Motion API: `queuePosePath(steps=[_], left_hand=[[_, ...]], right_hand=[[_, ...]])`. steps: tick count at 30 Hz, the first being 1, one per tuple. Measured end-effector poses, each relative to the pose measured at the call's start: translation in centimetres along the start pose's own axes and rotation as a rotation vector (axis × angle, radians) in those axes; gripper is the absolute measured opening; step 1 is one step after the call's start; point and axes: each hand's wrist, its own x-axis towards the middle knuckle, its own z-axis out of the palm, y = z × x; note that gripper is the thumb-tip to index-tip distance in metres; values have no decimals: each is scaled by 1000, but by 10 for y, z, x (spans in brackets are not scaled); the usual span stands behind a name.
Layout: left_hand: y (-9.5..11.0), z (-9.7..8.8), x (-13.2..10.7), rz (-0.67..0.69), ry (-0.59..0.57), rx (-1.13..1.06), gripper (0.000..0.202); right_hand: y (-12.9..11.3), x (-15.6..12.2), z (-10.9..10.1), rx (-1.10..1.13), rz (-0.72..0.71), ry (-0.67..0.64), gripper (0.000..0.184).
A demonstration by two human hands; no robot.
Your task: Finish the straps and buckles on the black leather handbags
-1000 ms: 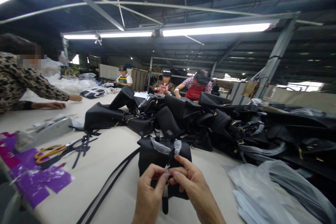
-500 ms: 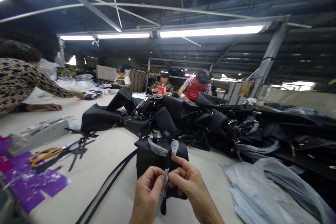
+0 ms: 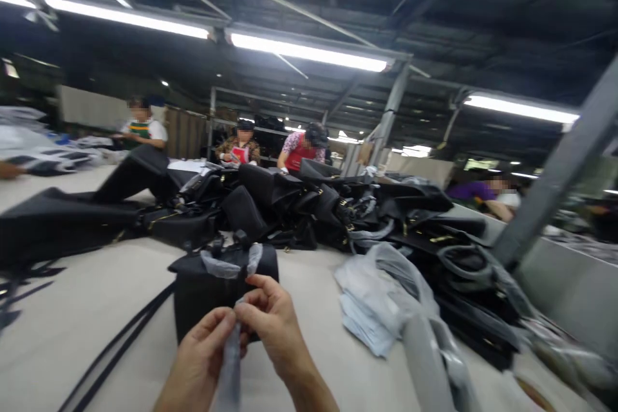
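We are looking along a long pale worktable (image 3: pixel 72 360) from left to right, and at the far left edge we are catching only a co-worker's hand (image 3: pixel 7 170) beside a heap of white packaging (image 3: pixel 29 141), while a person in a white shirt (image 3: pixel 142 129) is standing farther back. Nearer us, a black strap (image 3: pixel 120 325) is lying slantwise on the table and running up toward a black leather handbag (image 3: pixel 217 299), which is standing just beyond our hands. Our left hand (image 3: pixel 197 360) is lower and our right hand (image 3: pixel 273 325) is higher and nearer the bag, and the two are close together, both pinching the top of a grey plastic strip (image 3: pixel 232 367) whose long axis is hanging nearly upright below the fingers. Grey film (image 3: pixel 226 265) is wrapping the top of the bag. To the right, a pile of black handbags (image 3: pixel 309 212) is stretching away behind folded pale plastic bags (image 3: pixel 376 290). Compared with half a second ago, our view is swinging right, the scissors and purple sheets are dropping out of frame, and the strip is showing longer below our hands
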Motion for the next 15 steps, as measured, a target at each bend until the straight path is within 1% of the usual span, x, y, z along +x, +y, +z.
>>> queuePosePath(steps=[2, 3, 4, 5, 7, 9, 10, 11, 12, 13, 15], left_hand=[[1, -6, 8, -157, 25, -17, 48], [0, -9, 12, -214, 15, -19, 49], [-1, -12, 16, -242, -1, -15, 47], [-4, -15, 21, -239, -18, -5, 46], [-11, -21, 29, -167, -14, 34, 44], [-18, -25, 35, -80, 44, 75, 45], [-21, -27, 38, -48, 74, 85, 44], [-22, -28, 39, -24, 99, 84, 42], [-24, -29, 41, -11, 110, 75, 39], [-24, -29, 42, -1, 116, 63, 36], [-24, -29, 43, 8, 131, 45, 32]], right_hand=[[0, 4, -2, 25, 23, -37, 59], [0, 5, -2, 39, 44, -53, 63], [0, 7, -2, 49, 66, -57, 68], [0, 7, -1, 53, 82, -42, 72], [-4, 3, -3, -11, 79, 14, 73], [-16, -9, -15, -209, 27, 87, 60], [-26, -18, -28, -349, -5, 129, 50], [-38, -29, -46, -466, -40, 184, 38], [-53, -42, -68, -530, -54, 245, 30], [-67, -57, -94, -602, -65, 326, 24], [-95, -89, -151, -747, -81, 527, 21]])
